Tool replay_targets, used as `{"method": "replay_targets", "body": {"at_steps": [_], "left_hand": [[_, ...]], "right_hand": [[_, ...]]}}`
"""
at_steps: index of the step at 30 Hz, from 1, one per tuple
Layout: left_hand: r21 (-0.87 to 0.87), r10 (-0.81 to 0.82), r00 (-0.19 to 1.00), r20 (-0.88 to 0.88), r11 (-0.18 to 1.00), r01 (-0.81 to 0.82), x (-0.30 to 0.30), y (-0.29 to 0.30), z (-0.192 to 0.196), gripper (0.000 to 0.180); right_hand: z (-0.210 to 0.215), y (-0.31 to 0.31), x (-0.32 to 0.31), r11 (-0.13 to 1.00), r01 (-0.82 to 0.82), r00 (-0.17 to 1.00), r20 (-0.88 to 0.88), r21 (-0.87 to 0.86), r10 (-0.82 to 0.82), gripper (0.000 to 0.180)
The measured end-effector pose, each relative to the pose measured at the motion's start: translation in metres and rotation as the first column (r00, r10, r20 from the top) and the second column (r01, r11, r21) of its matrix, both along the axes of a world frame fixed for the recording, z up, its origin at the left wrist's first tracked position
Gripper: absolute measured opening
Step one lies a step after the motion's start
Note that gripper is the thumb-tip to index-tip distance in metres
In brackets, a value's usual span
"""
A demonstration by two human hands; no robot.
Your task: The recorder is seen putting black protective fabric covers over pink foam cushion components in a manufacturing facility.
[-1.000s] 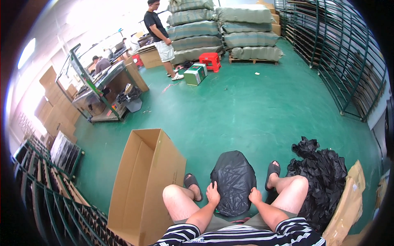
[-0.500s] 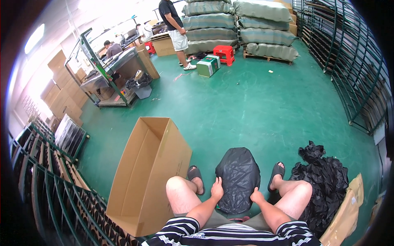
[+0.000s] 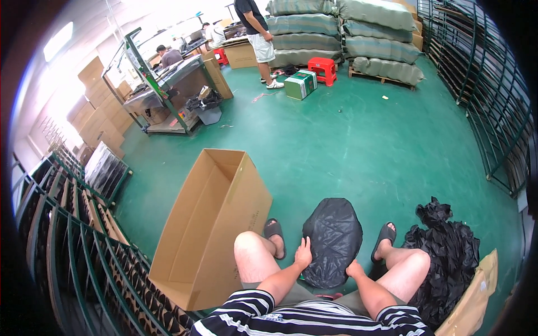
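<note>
Between my knees is a rounded oblong bundle [image 3: 333,238] covered in wrinkled black plastic; what is inside cannot be seen. My left hand [image 3: 303,254] lies along its left side, with the fingers pointing up against the plastic. At its lower right edge, my right hand [image 3: 355,269] grips the plastic with the thumb on top, while the other fingers are mostly hidden. The bundle is held between the two hands.
A tall open cardboard box [image 3: 246,207] stands left of my leg. Crumpled black plastic bags [image 3: 448,252] and brown paper [image 3: 473,297] lie on the right. Metal racks [image 3: 476,101] line both sides. Farther off are a red stool [image 3: 323,70], stacked sacks [image 3: 381,31] and a standing person [image 3: 259,42].
The view has shifted slightly, moving the whole scene to the right in the picture. Both hands stay on the sides of the black bundle, which tilts a little differently.
</note>
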State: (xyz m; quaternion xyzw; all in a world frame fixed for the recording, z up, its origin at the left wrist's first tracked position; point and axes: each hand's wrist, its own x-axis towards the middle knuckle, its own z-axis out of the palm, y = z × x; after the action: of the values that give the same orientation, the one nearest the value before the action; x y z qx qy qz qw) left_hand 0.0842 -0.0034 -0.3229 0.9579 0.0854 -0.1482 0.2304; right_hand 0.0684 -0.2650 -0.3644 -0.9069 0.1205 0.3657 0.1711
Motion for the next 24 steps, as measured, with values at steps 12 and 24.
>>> {"method": "replay_targets", "body": {"at_steps": [12, 24], "left_hand": [[-0.008, 0.095, 0.995, -0.029, 0.995, -0.095, -0.005, 0.003, -0.008, 0.074], [-0.038, 0.147, 0.989, -0.023, 0.988, -0.147, -0.004, 0.002, -0.012, 0.078]], "right_hand": [[0.012, 0.004, -0.003, 0.999, 0.005, 0.998, 0.058, 0.042, -0.008, 0.047], [-0.007, 0.001, 0.003, 0.999, 0.005, 0.999, 0.033, 0.042, -0.006, 0.046]]}}
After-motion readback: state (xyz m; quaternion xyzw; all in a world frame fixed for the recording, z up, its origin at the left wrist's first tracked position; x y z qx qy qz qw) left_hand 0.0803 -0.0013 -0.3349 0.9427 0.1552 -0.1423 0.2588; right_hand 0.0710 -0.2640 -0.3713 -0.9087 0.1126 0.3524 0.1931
